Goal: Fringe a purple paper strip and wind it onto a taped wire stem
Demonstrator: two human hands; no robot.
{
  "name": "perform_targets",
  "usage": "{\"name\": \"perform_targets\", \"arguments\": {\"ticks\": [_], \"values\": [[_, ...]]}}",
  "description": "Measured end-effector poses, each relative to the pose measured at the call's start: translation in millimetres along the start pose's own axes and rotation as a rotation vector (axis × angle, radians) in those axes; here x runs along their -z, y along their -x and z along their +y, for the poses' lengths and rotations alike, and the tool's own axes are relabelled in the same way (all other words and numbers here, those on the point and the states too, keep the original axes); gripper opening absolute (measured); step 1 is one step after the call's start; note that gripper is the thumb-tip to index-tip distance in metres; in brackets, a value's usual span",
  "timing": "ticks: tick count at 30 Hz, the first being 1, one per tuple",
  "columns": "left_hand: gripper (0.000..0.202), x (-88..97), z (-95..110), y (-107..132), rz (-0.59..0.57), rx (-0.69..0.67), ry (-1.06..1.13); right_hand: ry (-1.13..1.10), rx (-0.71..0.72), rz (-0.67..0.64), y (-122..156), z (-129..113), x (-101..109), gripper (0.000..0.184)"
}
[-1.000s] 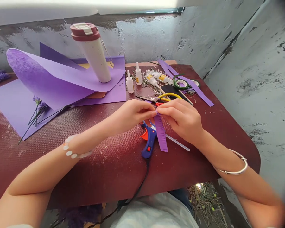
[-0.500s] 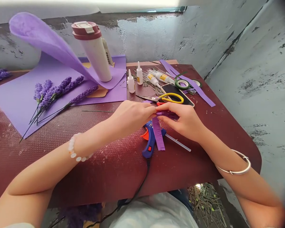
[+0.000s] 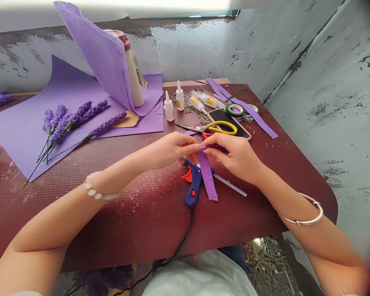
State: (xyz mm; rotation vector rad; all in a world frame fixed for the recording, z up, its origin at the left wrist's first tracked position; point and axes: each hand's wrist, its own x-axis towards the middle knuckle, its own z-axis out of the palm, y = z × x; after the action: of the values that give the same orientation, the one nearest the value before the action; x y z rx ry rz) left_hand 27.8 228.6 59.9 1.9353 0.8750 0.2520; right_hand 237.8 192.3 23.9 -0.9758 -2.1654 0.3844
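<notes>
Two weathered concrete walls [image 3: 188,49] meet in a corner at the back, pale grey and blotched with dark, peeling patches; the right-hand wall [image 3: 322,123] runs down the right of the frame, with a long dark crack near its top. A bright white band [image 3: 179,6] of light runs across the top edge. A dark red table [image 3: 265,213] fills the middle, its corner rounded at lower right. Below it, dry stems [image 3: 267,263] litter the floor.
</notes>
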Motion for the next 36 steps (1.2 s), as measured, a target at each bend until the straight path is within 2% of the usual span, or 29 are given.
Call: {"name": "perform_targets", "arguments": {"ticks": [5, 10, 14, 16, 20, 23, 27, 31, 36], "values": [[0.031, 2.4, -3.4, 0.5, -0.098, 0.049, 0.227, 0.036, 0.106, -0.015, -1.8, -0.9, 2.1, 0.013], [0.029, 7.0, -1.0, 2.1, -0.169, 0.041, 0.317, 0.098, 0.227, 0.075, -1.3, -4.4, 3.8, 0.012], [0.029, 8.6, 2.6, 4.1, -0.174, -0.010, 0.318, 0.161, 0.349, 0.176, -0.1, -5.6, 3.1, 0.015], [0.026, 7.1, 3.2, 5.0, -0.128, -0.048, 0.230, 0.206, 0.357, 0.177, 0.3, -4.6, 2.1, 0.014], [0.017, -1.6, 2.2, 4.7, 0.093, -0.119, -0.191, 0.146, 0.208, -0.003, 1.5, -0.9, 1.1, 0.018], [0.015, -7.1, 1.4, 3.3, 0.176, -0.168, -0.415, -0.001, 0.039, -0.138, 1.8, -0.2, 3.1, 0.018], [0.012, -6.6, 1.6, 2.4, 0.167, -0.162, -0.402, -0.136, -0.088, -0.160, -0.7, -3.1, 8.5, 0.014], [0.011, -4.6, 1.4, 2.2, 0.137, -0.177, -0.349, -0.187, -0.132, -0.156, -2.6, -5.3, 13.2, 0.006], [0.011, -4.3, 0.8, 2.4, 0.117, -0.176, -0.317, -0.218, -0.161, -0.174, -1.8, -5.4, 14.8, 0.006]]}}
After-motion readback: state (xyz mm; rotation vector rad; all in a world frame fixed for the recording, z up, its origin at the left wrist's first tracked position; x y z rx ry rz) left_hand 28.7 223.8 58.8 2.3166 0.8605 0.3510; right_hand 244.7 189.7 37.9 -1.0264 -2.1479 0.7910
